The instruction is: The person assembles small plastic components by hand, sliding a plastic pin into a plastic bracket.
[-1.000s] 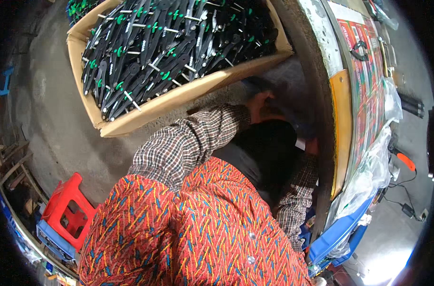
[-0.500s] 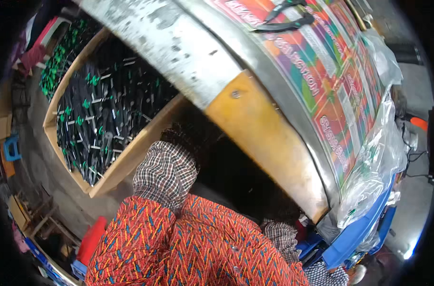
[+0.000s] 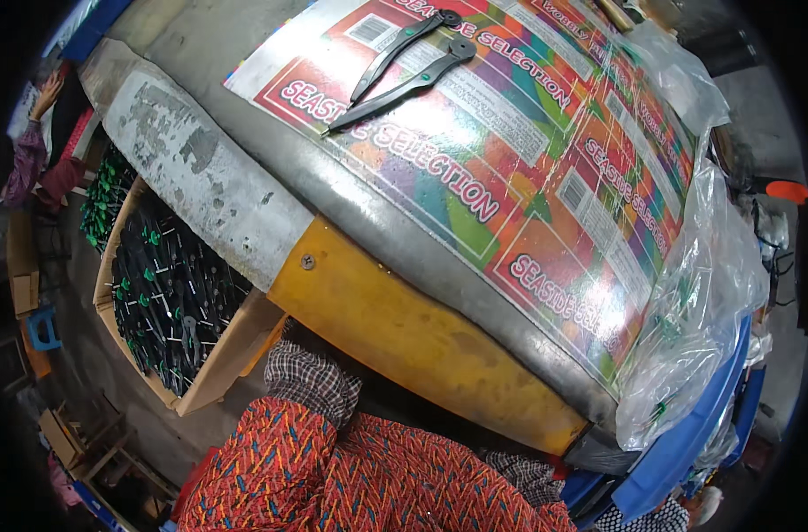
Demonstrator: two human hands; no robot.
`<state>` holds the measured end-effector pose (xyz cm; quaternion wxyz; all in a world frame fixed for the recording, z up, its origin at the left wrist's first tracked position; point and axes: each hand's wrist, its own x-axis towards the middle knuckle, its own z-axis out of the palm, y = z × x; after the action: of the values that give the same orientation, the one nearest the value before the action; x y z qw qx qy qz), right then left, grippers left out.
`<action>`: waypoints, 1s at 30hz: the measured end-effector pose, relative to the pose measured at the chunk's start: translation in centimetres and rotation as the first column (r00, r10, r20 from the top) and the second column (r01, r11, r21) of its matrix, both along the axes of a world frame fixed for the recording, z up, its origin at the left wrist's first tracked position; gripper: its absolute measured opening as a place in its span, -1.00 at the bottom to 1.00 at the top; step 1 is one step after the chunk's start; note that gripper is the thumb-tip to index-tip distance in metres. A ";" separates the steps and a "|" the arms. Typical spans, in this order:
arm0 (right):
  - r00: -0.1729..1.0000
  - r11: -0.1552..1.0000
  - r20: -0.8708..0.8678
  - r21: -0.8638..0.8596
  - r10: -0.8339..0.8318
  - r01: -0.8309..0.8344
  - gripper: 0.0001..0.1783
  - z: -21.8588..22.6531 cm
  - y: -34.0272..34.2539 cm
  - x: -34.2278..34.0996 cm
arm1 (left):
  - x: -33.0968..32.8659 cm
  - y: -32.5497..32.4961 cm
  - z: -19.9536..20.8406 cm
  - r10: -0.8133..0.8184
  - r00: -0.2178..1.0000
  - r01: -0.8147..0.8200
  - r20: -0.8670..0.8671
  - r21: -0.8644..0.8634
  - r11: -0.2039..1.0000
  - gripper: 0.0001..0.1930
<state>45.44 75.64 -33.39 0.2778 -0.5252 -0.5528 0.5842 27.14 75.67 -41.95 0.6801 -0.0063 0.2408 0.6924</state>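
Observation:
Neither of my hands shows. My left forearm, with a checked cuff (image 3: 311, 383), goes under the yellow corner strip (image 3: 413, 346) of the table, which hides the hand. The right cuff (image 3: 523, 477) is only partly seen under the same edge, farther right. On the printed multicoloured sheet (image 3: 475, 199) covering the table lie two long, slim black pieces. The upper black piece (image 3: 393, 58) and the lower black piece (image 3: 404, 90) each have a round end, a small green spot and a tapering tip. What my hands hold or touch cannot be seen.
Left of the table stands an open cardboard box (image 3: 222, 381) full of similar black pieces with green and silvery parts. Clear plastic bags (image 3: 679, 355) hang over the table's right side, beside a blue bin (image 3: 687, 434). Another person's hand (image 3: 46, 96) shows at upper left.
The view has shifted, bringing more of the tabletop and both black pieces into full sight. Another person's hand now shows at upper left. My forearms remain at the table's edge.

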 end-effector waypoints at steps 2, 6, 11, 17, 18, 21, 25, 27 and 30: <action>1.000 1.000 0.001 0.009 0.012 -0.012 -0.35 -0.1 0.0 0.0 | 0.0 0.1 0.1 -0.007 0.999 0.007 -0.036 -0.001 1.000 -0.56; 1.000 0.999 0.009 0.034 0.027 -0.028 -0.36 -0.2 0.1 0.2 | 0.1 0.4 0.2 -0.029 0.994 0.030 -0.102 0.005 1.000 -0.56; 0.998 0.997 0.037 0.052 0.049 -0.051 -0.36 -0.5 -0.4 0.7 | 0.9 0.2 0.0 -0.054 0.984 0.055 -0.167 0.000 0.998 -0.57; 0.993 0.993 0.072 0.070 0.091 -0.096 -0.36 -0.7 -0.9 1.0 | 1.6 -0.6 -0.3 -0.069 0.968 0.068 -0.242 -0.009 0.998 -0.57; 0.992 0.992 0.078 0.074 0.099 -0.105 -0.36 -0.7 -1.0 1.1 | 1.8 -0.7 -0.1 -0.070 0.965 0.070 -0.254 -0.009 0.998 -0.57; 0.988 0.988 0.088 0.084 0.124 -0.132 -0.37 -0.8 -1.2 0.9 | 1.8 -1.1 -0.3 -0.072 0.951 0.071 -0.299 -0.013 0.997 -0.57; 0.982 0.982 0.111 0.096 0.153 -0.164 -0.37 -0.8 -1.7 1.0 | 2.3 -1.8 -0.6 -0.080 0.934 0.078 -0.349 -0.019 0.997 -0.58; 0.978 0.978 0.122 0.100 0.169 -0.182 -0.37 -0.8 -1.9 1.0 | 2.5 -2.1 -0.5 -0.083 0.924 0.080 -0.373 -0.023 0.997 -0.58; 0.972 0.971 0.137 0.114 0.193 -0.209 -0.37 -0.9 -1.9 0.9 | 2.6 -2.4 -0.7 -0.083 0.907 0.082 -0.413 -0.022 0.996 -0.58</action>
<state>46.33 73.77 -34.28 0.2150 -0.4833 -0.6556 0.5388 29.75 73.31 -42.61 0.6424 0.1491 0.3808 0.6482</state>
